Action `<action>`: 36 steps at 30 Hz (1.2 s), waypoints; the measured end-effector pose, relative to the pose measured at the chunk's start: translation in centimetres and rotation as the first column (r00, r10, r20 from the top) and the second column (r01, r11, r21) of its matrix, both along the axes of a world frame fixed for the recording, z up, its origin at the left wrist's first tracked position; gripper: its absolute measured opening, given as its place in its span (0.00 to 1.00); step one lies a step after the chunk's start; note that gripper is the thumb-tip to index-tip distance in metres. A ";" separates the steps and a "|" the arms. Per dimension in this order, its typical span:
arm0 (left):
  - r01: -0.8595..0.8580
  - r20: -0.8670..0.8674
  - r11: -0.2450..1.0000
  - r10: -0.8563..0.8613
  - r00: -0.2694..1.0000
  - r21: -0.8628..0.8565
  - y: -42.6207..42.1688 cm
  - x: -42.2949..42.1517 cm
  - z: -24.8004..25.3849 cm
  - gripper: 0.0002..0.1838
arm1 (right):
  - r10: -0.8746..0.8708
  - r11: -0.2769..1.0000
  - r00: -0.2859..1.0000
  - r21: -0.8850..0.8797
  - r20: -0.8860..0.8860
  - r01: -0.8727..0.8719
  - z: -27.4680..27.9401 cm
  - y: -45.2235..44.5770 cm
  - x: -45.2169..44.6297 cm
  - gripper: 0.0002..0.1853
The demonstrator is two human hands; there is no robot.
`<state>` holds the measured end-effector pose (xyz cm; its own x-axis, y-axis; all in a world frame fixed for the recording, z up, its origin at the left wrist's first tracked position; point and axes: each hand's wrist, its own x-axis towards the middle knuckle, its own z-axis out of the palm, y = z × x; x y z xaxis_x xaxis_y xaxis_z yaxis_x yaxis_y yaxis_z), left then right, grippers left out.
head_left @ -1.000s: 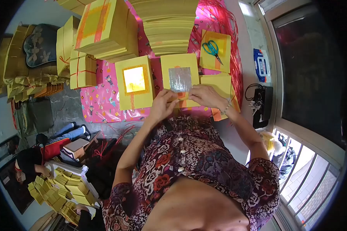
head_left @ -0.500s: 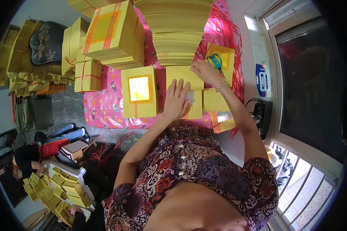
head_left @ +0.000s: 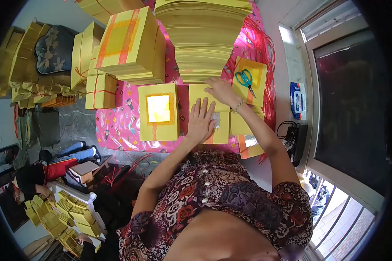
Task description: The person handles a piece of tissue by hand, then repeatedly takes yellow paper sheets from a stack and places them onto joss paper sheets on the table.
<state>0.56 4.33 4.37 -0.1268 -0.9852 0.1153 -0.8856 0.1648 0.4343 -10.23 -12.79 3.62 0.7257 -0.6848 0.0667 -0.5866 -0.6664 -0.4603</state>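
My left hand point(head_left: 201, 121) lies flat with fingers spread on a yellow paper sheet point(head_left: 222, 135). By its thumb is a small pale, translucent patch point(head_left: 215, 119). My right hand point(head_left: 220, 91) rests near the far edge of a second yellow sheet point(head_left: 197, 92), just in front of the tall paper stack point(head_left: 202, 52). Its fingers are stretched to the left with the thumb apart, and nothing shows between them. To the left lies a yellow sheet with a bright gold square point(head_left: 159, 108). Teal-handled scissors point(head_left: 244, 78) lie on another gold-marked sheet to the right.
Thick stacks of yellow paper point(head_left: 128, 41) stand at the back left, beside bundles tied with red string point(head_left: 101, 91). Red strings point(head_left: 268, 65) hang along the pink tablecloth's point(head_left: 117, 135) right side. At lower left, another person's hand point(head_left: 85, 238) is near yellow bundles.
My right hand has moved left along the far edge of the yellow sheet, and its fingers have straightened. My left hand stays on its sheet. The whole view has shifted slightly.
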 end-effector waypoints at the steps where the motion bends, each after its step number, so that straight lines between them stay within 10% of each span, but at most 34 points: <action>1: -0.001 0.001 1.000 0.001 1.000 0.001 0.0 0.0 0.0 0.38 | 0.031 0.999 0.999 0.017 -0.005 -0.031 0.0 -0.1 0.1 0.17; 36: -0.023 0.006 1.000 0.023 1.000 0.008 0.1 -0.4 -0.6 0.41 | 0.003 0.995 0.999 0.104 0.034 -0.006 1.3 -0.3 0.3 0.15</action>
